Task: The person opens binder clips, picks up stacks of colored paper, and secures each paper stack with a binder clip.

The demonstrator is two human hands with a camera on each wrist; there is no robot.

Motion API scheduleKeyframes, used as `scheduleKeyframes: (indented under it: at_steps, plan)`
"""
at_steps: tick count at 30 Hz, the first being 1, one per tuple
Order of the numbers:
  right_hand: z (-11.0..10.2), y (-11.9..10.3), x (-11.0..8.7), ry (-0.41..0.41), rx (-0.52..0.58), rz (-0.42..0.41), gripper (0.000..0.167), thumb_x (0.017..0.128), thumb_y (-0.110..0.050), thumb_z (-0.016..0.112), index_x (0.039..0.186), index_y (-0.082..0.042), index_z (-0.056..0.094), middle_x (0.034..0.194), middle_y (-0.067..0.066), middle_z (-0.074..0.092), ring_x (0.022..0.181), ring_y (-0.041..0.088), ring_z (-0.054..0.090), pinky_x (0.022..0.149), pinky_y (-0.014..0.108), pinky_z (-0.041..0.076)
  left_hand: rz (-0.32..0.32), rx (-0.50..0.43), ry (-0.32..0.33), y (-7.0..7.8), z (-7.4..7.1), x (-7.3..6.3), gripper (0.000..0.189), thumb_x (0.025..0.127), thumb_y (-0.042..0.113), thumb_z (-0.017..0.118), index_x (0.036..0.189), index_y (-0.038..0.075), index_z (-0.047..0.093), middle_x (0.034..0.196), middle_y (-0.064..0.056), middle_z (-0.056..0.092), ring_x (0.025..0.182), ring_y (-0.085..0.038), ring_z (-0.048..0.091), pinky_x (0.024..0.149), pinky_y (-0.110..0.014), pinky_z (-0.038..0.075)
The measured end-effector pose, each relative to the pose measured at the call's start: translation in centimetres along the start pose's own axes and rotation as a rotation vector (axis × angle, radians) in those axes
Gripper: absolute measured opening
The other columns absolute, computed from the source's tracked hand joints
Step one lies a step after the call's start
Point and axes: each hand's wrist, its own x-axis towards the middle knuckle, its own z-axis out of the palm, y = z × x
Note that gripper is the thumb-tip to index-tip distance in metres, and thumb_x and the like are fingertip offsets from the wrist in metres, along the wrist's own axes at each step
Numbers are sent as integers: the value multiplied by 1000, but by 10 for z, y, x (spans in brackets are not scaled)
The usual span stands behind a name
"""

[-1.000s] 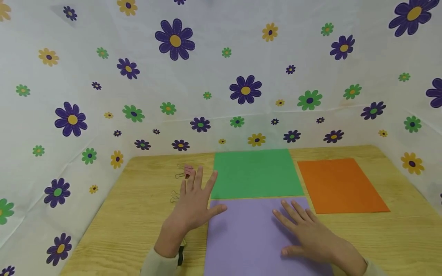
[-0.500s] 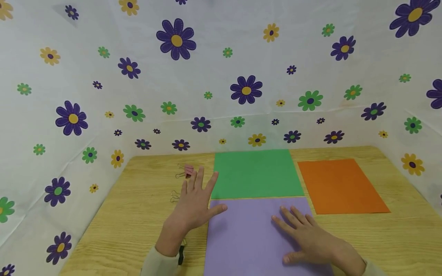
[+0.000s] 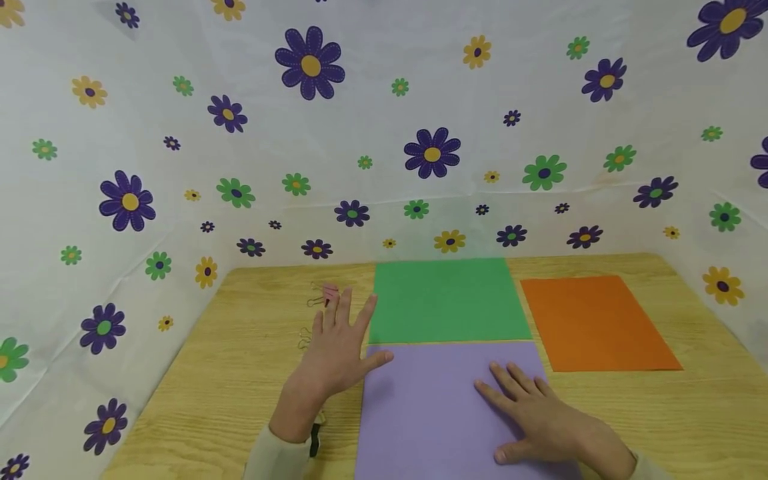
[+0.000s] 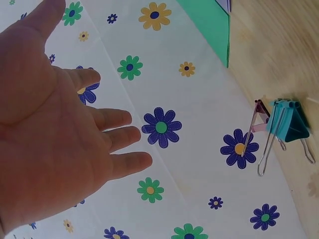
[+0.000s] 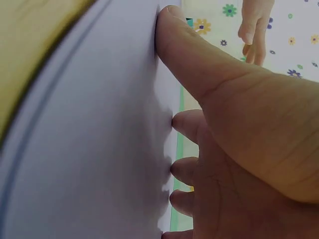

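A purple sheet (image 3: 429, 407) lies flat on the wooden table, its far edge along a green sheet (image 3: 450, 300). My right hand (image 3: 546, 420) is spread over the right part of the purple sheet; in the right wrist view its fingertips (image 5: 182, 169) touch the surface. My left hand (image 3: 336, 357) hovers with fingers spread at the purple sheet's left edge and holds nothing. Beyond it are a pink binder clip (image 3: 330, 294) and a teal binder clip (image 4: 290, 122), the latter mostly hidden from the head view.
An orange sheet (image 3: 600, 323) lies at the right of the table (image 3: 240, 360). Beside the left sleeve, a black and yellowish item (image 3: 315, 437) is partly covered. A white flower-patterned cloth (image 3: 372, 120) surrounds the table at the back and sides.
The right hand has shifted very slightly towards the near side over the purple sheet. The left hand stays almost still, and the head view has tilted a little.
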Motion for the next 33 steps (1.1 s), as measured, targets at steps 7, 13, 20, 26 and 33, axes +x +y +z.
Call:
scheduleKeyframes:
  at_steps: [7,13,20,26,33]
  plan:
    - [1,-2,3,-9,-5,-3,102,80,-70,64,157,-14,29,162,25,12,147,51,11,106,77,13,9,10,47,-11,-9,-5,92,91,58,62,160,16,17,163,-27,2,150,-44,-2,114,-67,13]
    - [1,-3,3,-29,7,10,102,79,-69,65,157,-14,28,163,25,11,147,50,11,106,77,12,11,-5,124,-31,-19,-18,89,91,52,66,158,13,23,159,-29,14,147,-50,12,111,-70,19]
    - [2,-3,2,-41,0,33,102,79,-68,66,157,-14,28,163,25,11,147,50,11,106,77,12,-69,-23,114,-52,-31,-26,88,93,53,63,158,13,20,159,-32,7,145,-53,10,110,-72,17]
    - [2,-4,1,-37,-1,31,102,79,-68,66,157,-13,29,162,25,12,147,51,11,105,77,13,-93,-47,76,-65,-35,-37,90,93,53,63,158,9,19,158,-36,5,140,-60,18,106,-72,24]
    - [1,-6,2,-42,2,29,102,79,-67,67,156,-13,30,162,25,13,147,51,12,105,77,13,-193,-40,29,-82,-43,-47,91,93,50,64,156,4,17,155,-40,4,133,-66,23,101,-75,28]
